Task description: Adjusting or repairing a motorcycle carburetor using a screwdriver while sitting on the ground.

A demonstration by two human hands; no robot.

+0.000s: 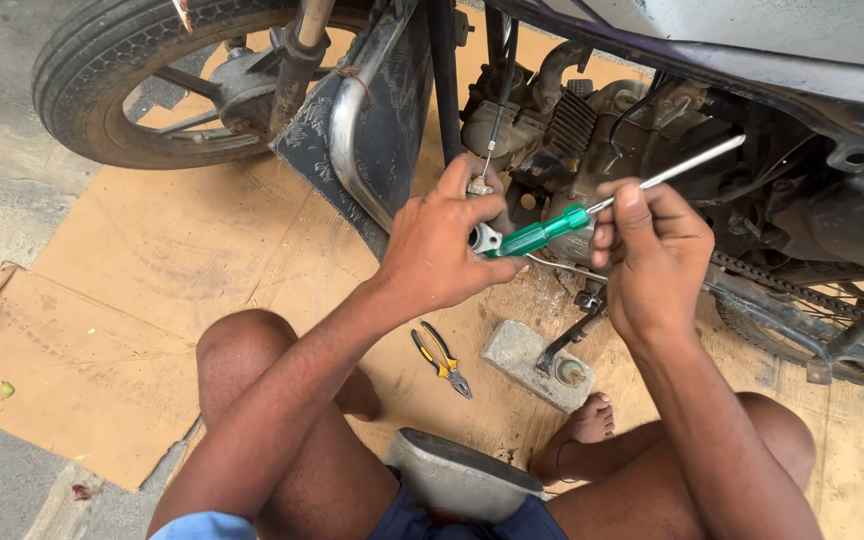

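- Left hand [439, 240]: closed around a small metal fitting [485, 238] at the lower end of a control cable [497, 110], beside the motorcycle engine [552, 140]
- Right hand [652, 255]: closed on the bare metal shaft of a screwdriver [592, 208]; its translucent green handle [537, 236] points toward the left hand and appears to touch the fitting, while the tip points up and away to the right
- Progress, as a judgement: work on the cable end looks under way and unfinished; the fitting is held at the engine side and whether it is fastened cannot be told
- Pliers [442, 358] with yellow and dark grips lie untouched on the cardboard sheet [152, 290] between the person's knees
- A grey dished metal cover [457, 475] lies near the person's lap, so 1 part seems already removed
- The side stand [570, 340] rests on a grey stone block [522, 355]; the front wheel [152, 80] is at upper left
- No packages, labels or signs are visible; the cardboard is plain brown
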